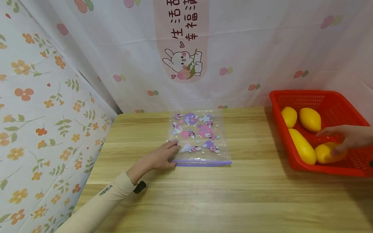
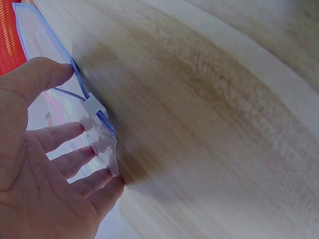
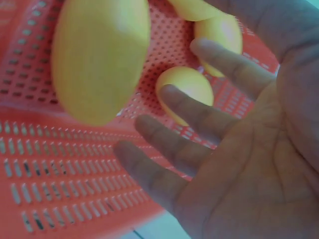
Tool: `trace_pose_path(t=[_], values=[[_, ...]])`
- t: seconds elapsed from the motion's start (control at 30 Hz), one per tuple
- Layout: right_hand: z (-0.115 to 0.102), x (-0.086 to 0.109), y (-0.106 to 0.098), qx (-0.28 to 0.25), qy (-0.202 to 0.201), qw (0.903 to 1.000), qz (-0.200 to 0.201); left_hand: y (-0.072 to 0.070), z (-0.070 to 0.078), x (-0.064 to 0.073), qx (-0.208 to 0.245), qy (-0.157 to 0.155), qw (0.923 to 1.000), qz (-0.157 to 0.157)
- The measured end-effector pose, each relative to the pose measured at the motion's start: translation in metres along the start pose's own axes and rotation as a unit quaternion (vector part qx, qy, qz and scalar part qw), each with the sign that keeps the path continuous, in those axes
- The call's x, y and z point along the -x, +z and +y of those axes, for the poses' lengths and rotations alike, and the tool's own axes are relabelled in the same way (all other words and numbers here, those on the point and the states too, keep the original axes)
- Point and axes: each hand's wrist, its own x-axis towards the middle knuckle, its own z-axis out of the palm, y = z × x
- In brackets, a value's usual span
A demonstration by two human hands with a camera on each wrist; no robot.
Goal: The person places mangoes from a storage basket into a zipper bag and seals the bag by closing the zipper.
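Fingers (image 3: 195, 113) all apart, right hand (image 1: 354, 138) hangs over yellow fruits (image 1: 310, 119) (basket (image 1: 280, 131) walls round them), while left hand (image 1: 163, 156) touches a bag (image 1: 201, 137).

Head: above your table (image 1: 204, 197), facing forward-down toward its far edge. Left wrist: close, on the bag (image 1: 198, 137). Right wrist: close, into the red basket (image 1: 329, 170), shared by all three.

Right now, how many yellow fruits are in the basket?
4: a back-left fruit, another fruit beside it, a long front-left fruit, and a fruit by the right hand. More may be hidden.
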Motion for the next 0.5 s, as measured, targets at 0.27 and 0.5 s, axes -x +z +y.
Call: trace_pose_path(t=[0.27, 0.5], values=[[0.011, -0.003, 0.006, -0.110, -0.014, 0.9921, -0.059, 0.000, 0.000, 0.002, 0.000, -0.009, 0.9999, -0.005], [0.013, 0.002, 0.014, -0.076, -0.027, 0.9945, -0.068, 0.000, 0.000, 0.002, -0.004, -0.012, 0.9999, -0.006]])
